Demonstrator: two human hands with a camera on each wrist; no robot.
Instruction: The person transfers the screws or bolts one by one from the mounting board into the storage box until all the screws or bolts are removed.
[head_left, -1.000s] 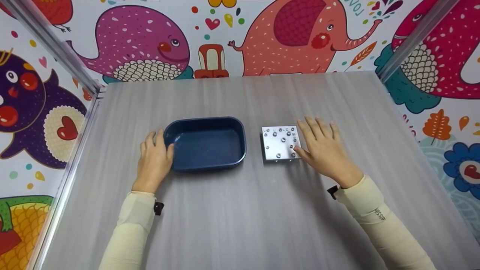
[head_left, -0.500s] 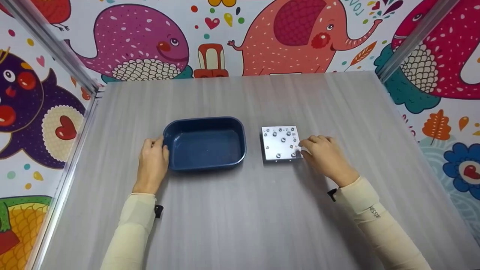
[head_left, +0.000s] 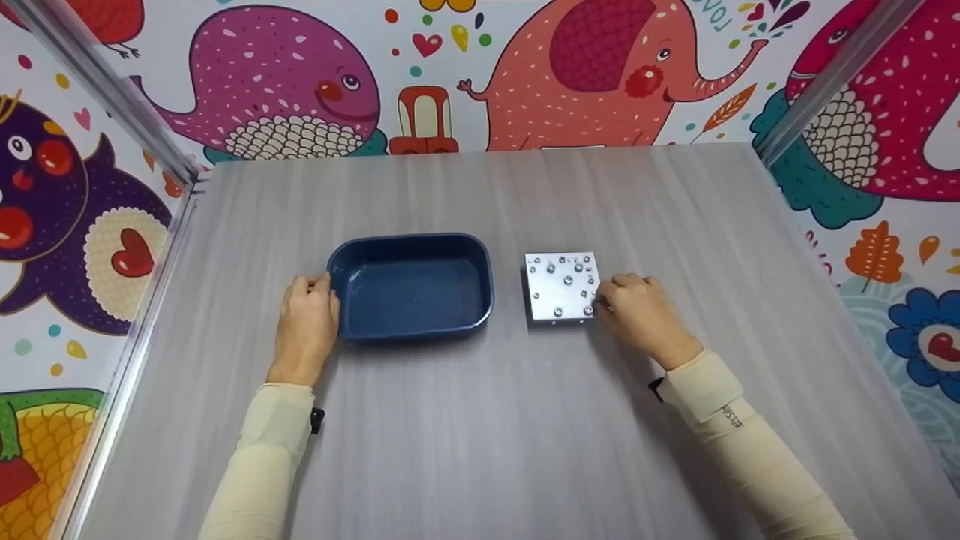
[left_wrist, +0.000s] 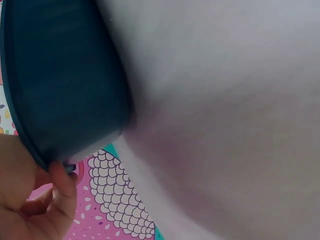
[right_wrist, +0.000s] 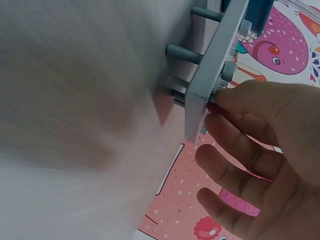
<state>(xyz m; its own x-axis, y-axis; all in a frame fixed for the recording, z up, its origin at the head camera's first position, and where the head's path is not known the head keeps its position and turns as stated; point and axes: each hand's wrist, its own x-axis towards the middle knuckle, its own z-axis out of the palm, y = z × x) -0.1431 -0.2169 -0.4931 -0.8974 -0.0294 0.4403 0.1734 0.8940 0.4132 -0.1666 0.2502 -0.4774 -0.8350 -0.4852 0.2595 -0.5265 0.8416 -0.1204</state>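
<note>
A dark blue plastic basin [head_left: 417, 300] stands on the left side of the table. At its left end, the thumb and fingers of my left hand [head_left: 304, 330] pinch the rim, as the left wrist view of the basin [left_wrist: 65, 75] also shows. To its right is a square metal plate [head_left: 551, 296] studded with several bolts. My right hand [head_left: 643, 319] is at the plate's right edge. In the right wrist view, thumb and index finger pinch a bolt [right_wrist: 213, 98] by its upper end, while the other fingers are loosely bent. Threaded shanks [right_wrist: 185, 53] stick out under the plate.
The grey wood-grain table [head_left: 450, 435] carries both things, with a gap between basin and plate. Walls printed with cartoon animals [head_left: 285, 82] enclose it at the back and sides. Metal posts [head_left: 840, 82] rise at the back corners.
My right hand's spread fingers have drawn together and closed on a bolt at the plate's right edge. The left hand's fingers have closed on the basin's rim. Basin and plate stay in place.
</note>
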